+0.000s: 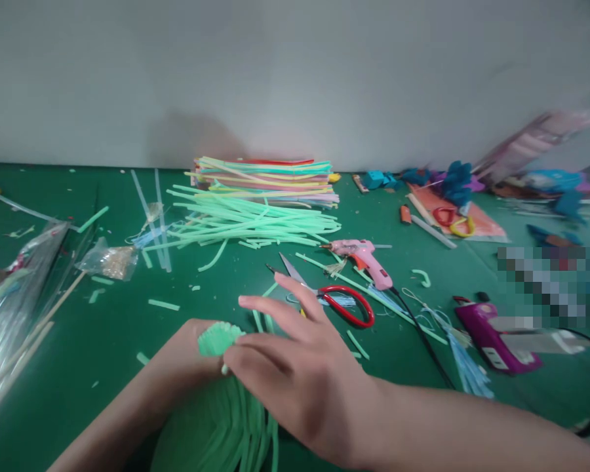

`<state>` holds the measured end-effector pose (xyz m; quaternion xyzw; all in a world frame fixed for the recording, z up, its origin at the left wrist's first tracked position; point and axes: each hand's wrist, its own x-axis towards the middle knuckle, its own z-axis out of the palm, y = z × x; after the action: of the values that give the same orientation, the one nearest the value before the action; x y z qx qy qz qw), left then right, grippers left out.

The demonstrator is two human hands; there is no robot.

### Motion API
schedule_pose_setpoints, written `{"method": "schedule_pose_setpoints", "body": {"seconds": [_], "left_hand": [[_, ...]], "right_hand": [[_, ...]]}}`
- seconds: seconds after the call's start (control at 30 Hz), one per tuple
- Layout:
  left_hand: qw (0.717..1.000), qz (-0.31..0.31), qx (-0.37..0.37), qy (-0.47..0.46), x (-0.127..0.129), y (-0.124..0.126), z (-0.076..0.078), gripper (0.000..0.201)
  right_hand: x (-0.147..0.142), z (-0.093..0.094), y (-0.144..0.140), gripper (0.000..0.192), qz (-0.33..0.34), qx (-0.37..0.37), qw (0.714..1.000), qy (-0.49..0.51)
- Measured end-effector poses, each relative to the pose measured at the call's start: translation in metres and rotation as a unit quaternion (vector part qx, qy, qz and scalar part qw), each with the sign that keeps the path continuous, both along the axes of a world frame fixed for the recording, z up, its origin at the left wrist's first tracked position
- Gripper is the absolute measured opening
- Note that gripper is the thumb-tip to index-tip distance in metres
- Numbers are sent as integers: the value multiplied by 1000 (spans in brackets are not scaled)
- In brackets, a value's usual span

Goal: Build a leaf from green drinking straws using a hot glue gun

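Observation:
My left hand [189, 347] is curled around a bundle of mint-green pipe cleaners [219, 339], whose round, trimmed end faces up. Below it, the long stems [221, 426] fan out toward the lower edge, partly blurred. My right hand [299, 367] is at the bundle's right side, thumb and index finger together at its rim, apparently pinching a green stem; the other fingers are raised and spread. Just beyond the right hand lie scissors [347, 305] with red handles, their blades apart. A loose pile of mint-green pipe cleaners [255, 219] rests farther back.
Multicoloured pipe cleaners [270, 177] are stacked by the wall. On the right lie a pink glue gun [361, 255], its black cord, a purple glue gun [491, 334] and a blue tassel [467, 360]. Cut green pieces dot the green table [103, 347]. Clear plastic packaging [19, 314] covers the left.

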<state>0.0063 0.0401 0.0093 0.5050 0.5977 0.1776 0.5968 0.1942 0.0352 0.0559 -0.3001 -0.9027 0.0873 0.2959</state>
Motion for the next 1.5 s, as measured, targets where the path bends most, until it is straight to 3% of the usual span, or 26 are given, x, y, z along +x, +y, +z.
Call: {"method": "schedule_pose_setpoints", "body": {"seconds": [0.17,0.3,0.4,0.5,0.6,0.67,0.77,0.97,1.1,1.2,1.33,1.5], "left_hand": [[999,5,-44,-18,-1,-2,7,28],[999,-8,-30,-38,-4,-1,5,29],[999,-28,-19,-35,-7,0,-1,25],[998,-42,-10,-43,-10,1,-4,27],[998,-48,7,-48,-12,1,-3,37],[998,-54,4,-41,-11,1,0,40],[997,-71,26,-28,-10,1,3,42],[993,-54,100,30,-3,-4,11,29],[993,-31,103,53,3,-9,15,23],[993,-33,102,55,3,-9,15,21],[992,-40,108,58,2,-9,16,21],[992,-28,106,65,4,-12,21,21]], "right_hand": [[-2,-11,-19,15,6,74,997,-30],[1,-24,-30,14,6,116,991,-64],[5,-18,-25,15,27,107,991,-70],[14,1,-6,25,33,20,999,-14],[23,15,17,17,-32,-115,992,50],[26,17,26,11,-70,-227,970,46],[24,13,30,17,-72,-359,930,20],[19,2,37,39,-71,-511,856,-8],[23,-7,42,46,-52,-582,811,-21],[23,-9,43,47,-46,-607,793,-33],[21,-4,45,45,-55,-592,804,-12],[19,-2,50,27,-104,-538,835,49]]}}
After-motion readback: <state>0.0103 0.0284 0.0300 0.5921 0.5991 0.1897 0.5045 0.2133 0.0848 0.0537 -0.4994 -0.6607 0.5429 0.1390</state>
